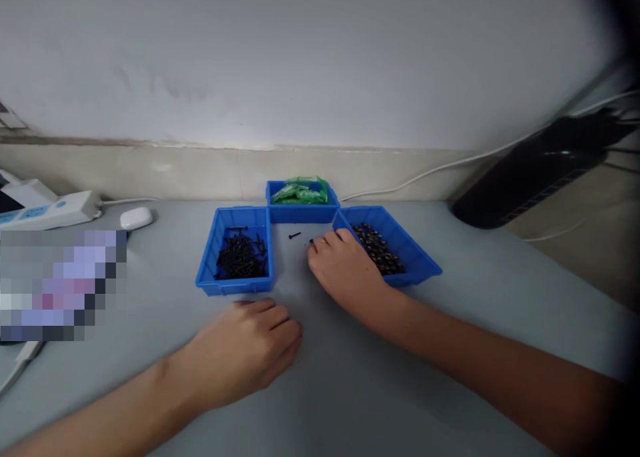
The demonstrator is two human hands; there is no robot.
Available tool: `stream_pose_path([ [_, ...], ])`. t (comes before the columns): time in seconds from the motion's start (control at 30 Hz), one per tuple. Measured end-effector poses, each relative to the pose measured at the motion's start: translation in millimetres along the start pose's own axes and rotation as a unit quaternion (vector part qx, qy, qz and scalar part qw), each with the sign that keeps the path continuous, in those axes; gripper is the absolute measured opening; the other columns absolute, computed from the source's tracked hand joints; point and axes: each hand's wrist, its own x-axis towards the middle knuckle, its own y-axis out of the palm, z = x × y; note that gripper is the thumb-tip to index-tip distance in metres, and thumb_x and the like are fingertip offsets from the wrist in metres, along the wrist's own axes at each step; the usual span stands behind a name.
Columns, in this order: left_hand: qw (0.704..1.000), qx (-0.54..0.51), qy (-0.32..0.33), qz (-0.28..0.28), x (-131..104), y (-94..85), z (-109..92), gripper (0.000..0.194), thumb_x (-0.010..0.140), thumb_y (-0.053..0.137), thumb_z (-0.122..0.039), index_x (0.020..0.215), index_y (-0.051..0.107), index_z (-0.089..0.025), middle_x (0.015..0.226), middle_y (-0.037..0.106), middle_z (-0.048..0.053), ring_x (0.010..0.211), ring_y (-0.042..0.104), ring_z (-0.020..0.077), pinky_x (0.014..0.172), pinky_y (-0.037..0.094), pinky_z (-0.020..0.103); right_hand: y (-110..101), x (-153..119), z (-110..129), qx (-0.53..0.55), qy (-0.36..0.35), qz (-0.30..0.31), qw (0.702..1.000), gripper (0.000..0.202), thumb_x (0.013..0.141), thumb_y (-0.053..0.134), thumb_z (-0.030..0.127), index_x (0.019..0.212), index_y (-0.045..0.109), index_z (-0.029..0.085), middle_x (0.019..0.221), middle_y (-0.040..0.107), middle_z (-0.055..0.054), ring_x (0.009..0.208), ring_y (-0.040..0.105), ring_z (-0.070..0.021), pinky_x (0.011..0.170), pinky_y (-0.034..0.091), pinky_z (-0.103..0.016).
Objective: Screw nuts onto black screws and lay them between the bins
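Note:
My left hand (255, 344) rests on the grey table just in front of the left blue bin, its fingers curled into a fist; whatever may be inside is hidden. Black screws (240, 256) fill that left bin (235, 287). My right hand (345, 260) is closed, fingertips down at the table beside the right blue bin (413, 257), and partly covers that bin. A tiny dark piece (311, 242) shows at its fingertips, too small to name. Small dark and brassy metal pieces (380, 247) lie in the right bin. One loose black screw (295, 235) lies between the bins.
Against the wall, a third blue bin (303, 214) holds green plastic packets (303, 192). Leftward are a white earbud case (137, 218), a power strip (60, 207) and a pixelated device (60, 287). A black case-like object (530, 177) leans at the right, with cables nearby.

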Motion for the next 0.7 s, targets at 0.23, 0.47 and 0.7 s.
stream_pose_path([
  [0.23, 1.0, 0.003, -0.011, -0.026, -3, 4.0, 2, 0.024, 0.091, 0.041, -0.019, 0.074, 0.057, -0.016, 0.067, 0.055, 0.001, 0.059, 0.05, 0.016, 0.053, 0.038, 0.029, -3, -16, 0, 0.041, -0.05, -0.05, 0.997, 0.017, 0.082, 0.045, 0.004, 0.084, 0.061, 0.011, 0.083, 0.062, -0.013, 0.079, 0.054, -0.027, 0.069, 0.039, -0.039],
  [0.47, 0.992, -0.027, -0.097, -0.073, 0, 10.1, -6, 0.018, 0.09, 0.043, -0.02, 0.076, 0.054, -0.016, 0.069, 0.056, 0.001, 0.058, 0.054, 0.0149, 0.054, 0.042, 0.027, 5, -43, 7, 0.341, -0.103, -0.06, 0.933, 0.013, 0.083, 0.053, 0.01, 0.093, 0.062, 0.011, 0.093, 0.062, -0.009, 0.086, 0.056, -0.0188, 0.078, 0.046, -0.031],
  [0.7, 0.988, -0.057, -0.119, -0.085, 1, 16.1, 1, 0.017, 0.093, 0.042, -0.028, 0.095, 0.054, -0.016, 0.075, 0.057, 0.002, 0.066, 0.058, 0.0162, 0.058, 0.045, 0.028, 21, -44, 5, 0.444, -0.086, -0.078, 0.888, 0.016, 0.084, 0.05, 0.01, 0.095, 0.061, 0.013, 0.089, 0.063, -0.007, 0.084, 0.058, -0.0169, 0.077, 0.047, -0.03],
])
